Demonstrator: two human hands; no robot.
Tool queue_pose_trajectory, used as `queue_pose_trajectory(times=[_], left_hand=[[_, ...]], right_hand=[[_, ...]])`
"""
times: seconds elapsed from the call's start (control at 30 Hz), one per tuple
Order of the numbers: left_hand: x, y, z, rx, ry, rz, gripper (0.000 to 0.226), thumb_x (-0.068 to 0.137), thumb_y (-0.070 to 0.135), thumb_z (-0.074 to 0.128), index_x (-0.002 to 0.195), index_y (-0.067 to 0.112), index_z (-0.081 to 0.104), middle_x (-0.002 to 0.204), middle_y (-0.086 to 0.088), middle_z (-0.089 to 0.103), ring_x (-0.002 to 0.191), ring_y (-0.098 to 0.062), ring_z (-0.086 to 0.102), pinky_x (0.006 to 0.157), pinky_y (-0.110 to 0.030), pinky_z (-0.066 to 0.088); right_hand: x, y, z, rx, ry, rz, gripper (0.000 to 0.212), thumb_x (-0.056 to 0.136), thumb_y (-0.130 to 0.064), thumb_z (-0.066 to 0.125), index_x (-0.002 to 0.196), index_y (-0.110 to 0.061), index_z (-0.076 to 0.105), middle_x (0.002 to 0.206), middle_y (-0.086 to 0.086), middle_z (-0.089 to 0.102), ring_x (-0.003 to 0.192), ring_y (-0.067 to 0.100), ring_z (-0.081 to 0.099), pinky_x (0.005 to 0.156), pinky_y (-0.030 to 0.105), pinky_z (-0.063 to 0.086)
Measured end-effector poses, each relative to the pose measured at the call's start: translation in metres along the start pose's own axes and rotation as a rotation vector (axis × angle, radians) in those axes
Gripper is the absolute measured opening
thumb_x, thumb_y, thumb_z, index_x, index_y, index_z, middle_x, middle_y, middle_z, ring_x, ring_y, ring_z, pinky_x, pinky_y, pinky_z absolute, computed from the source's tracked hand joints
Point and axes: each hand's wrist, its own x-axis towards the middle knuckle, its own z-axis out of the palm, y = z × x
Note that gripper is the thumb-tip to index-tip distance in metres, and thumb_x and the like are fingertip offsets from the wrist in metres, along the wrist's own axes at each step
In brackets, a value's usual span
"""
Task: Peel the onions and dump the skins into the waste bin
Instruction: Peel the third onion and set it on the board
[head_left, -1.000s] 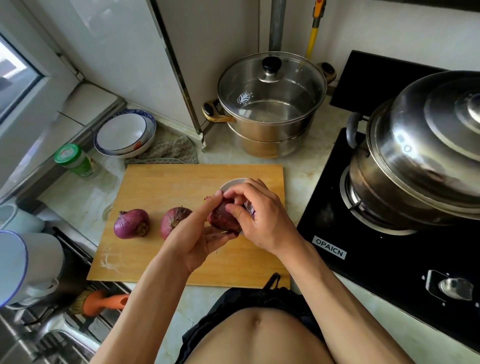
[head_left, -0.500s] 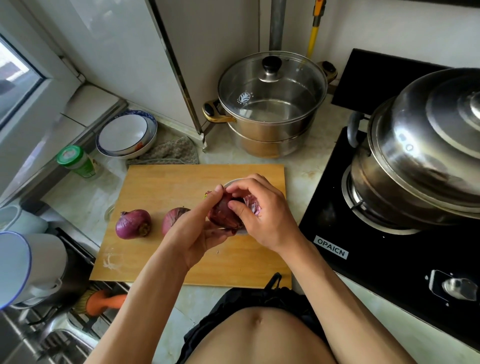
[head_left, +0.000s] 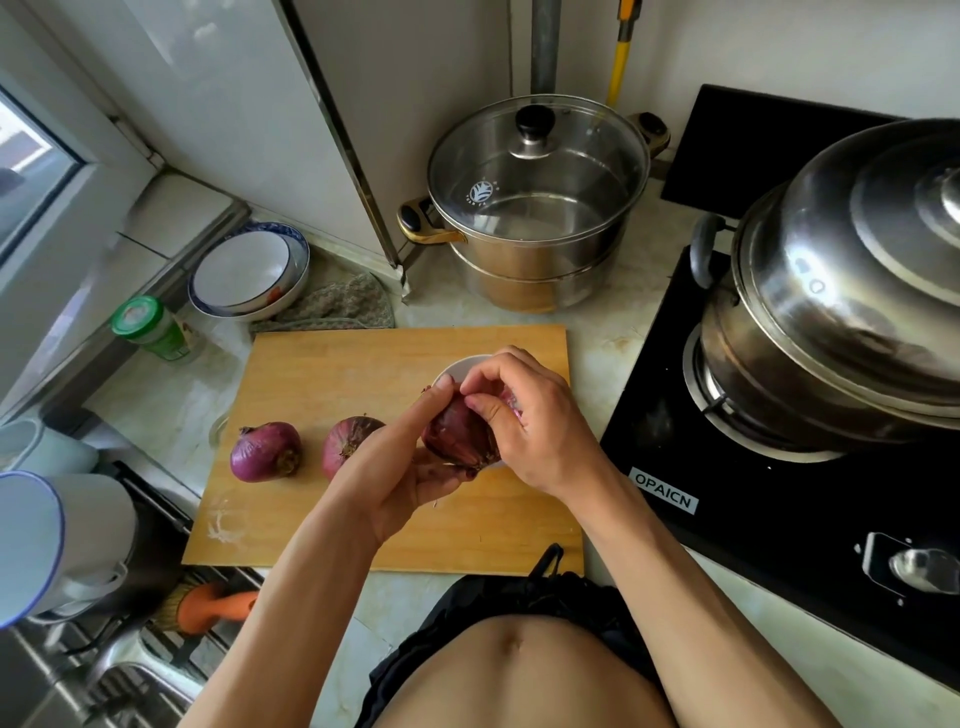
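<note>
White bowl (head_left: 460, 368) mostly behind the hands, middle onion (head_left: 345, 441) half covered (by the left wrist), big pot (head_left: 852, 291) cropped right

Bright daylight from the window (head_left: 31, 171), wide-angle edge bending.

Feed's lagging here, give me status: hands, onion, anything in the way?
Left hand cradles onion, right hand pinches its skin. Two onions wait on board. Nothing blocking; no bin in view.

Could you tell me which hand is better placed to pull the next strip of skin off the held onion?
The right hand: its fingertips already pinch the skin at the top of the onion, while the left hand cradles it from below.
</note>
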Motion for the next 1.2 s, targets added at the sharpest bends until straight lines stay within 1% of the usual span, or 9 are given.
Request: queue_pose_trajectory(times=[0.17,0.23,0.37,0.53,0.6,0.67,0.77,0.97,1.2], left_hand=[[0.004,0.001,-0.002,-0.051,0.021,0.009,0.063,0.071,0.063,0.072,0.108,0.013,0.074,0.08,-0.018,0.069,0.064,-0.022,0.065,0.056,-0.025,0.061],[0.005,0.001,-0.002,-0.062,0.042,0.007,0.069,0.068,0.064,0.073,0.11,0.009,0.072,0.082,-0.019,0.068,0.066,-0.022,0.064,0.057,-0.025,0.061],[0.008,0.0,-0.006,-0.097,0.061,0.014,0.073,0.069,0.062,0.073,0.115,0.006,0.071,0.085,-0.015,0.069,0.064,-0.018,0.067,0.057,-0.025,0.061],[0.009,-0.002,-0.008,-0.179,0.083,0.017,0.075,0.072,0.062,0.072,0.119,0.003,0.068,0.086,-0.014,0.07,0.063,-0.017,0.068,0.054,-0.025,0.059],[0.01,-0.003,-0.009,-0.215,0.078,0.023,0.076,0.072,0.062,0.072,0.122,0.004,0.068,0.085,-0.013,0.071,0.064,-0.017,0.068,0.054,-0.024,0.058],[0.01,-0.003,-0.011,-0.247,0.07,0.03,0.078,0.072,0.061,0.072,0.124,0.004,0.067,0.088,-0.013,0.072,0.065,-0.017,0.07,0.055,-0.024,0.059],[0.01,-0.002,-0.013,-0.299,0.059,0.036,0.079,0.074,0.059,0.072,0.127,0.001,0.065,0.099,-0.017,0.072,0.071,-0.018,0.072,0.058,-0.024,0.06],[0.009,0.0,-0.016,-0.359,0.073,0.069,0.075,0.078,0.056,0.069,0.125,-0.002,0.064,0.082,-0.012,0.075,0.069,-0.018,0.074,0.058,-0.024,0.06],[0.01,-0.003,-0.017,-0.322,0.115,0.099,0.073,0.075,0.054,0.071,0.126,0.002,0.065,0.083,-0.011,0.076,0.071,-0.019,0.075,0.059,-0.026,0.06]], right_hand=[[-0.001,0.0,-0.006,0.071,0.041,0.016,0.005,0.091,-0.006,0.063,0.094,-0.009,0.066,0.092,-0.021,0.054,0.088,-0.002,0.055,0.078,0.016,0.045],[-0.001,0.001,-0.008,0.099,0.043,0.038,0.005,0.091,-0.007,0.063,0.094,-0.01,0.066,0.091,-0.02,0.056,0.087,0.0,0.057,0.076,0.02,0.047],[-0.002,0.003,-0.01,0.156,0.053,0.089,0.007,0.093,-0.007,0.062,0.097,-0.012,0.067,0.094,-0.016,0.06,0.092,0.004,0.061,0.08,0.016,0.047],[-0.003,0.0,-0.012,0.214,0.066,0.151,0.01,0.094,-0.013,0.062,0.099,-0.02,0.066,0.098,-0.012,0.065,0.097,0.012,0.065,0.083,0.033,0.055],[-0.002,-0.001,-0.012,0.223,0.064,0.164,0.01,0.094,-0.013,0.062,0.098,-0.021,0.066,0.098,-0.01,0.066,0.097,0.01,0.065,0.084,0.03,0.055],[-0.003,-0.002,-0.012,0.253,0.069,0.183,0.01,0.094,-0.009,0.062,0.098,-0.019,0.066,0.098,-0.008,0.067,0.094,0.006,0.065,0.082,0.021,0.052],[-0.003,-0.001,-0.013,0.325,0.093,0.236,0.01,0.095,-0.004,0.063,0.097,-0.013,0.066,0.094,-0.008,0.067,0.088,0.0,0.064,0.08,0.014,0.047],[-0.003,0.005,-0.016,0.428,0.169,0.317,0.015,0.095,-0.005,0.062,0.094,-0.019,0.066,0.088,-0.013,0.068,0.084,0.0,0.063,0.077,0.014,0.047],[0.0,0.013,-0.016,0.413,0.279,0.484,0.019,0.097,-0.006,0.062,0.093,-0.024,0.066,0.091,-0.007,0.069,0.084,-0.001,0.065,0.076,0.017,0.051]])
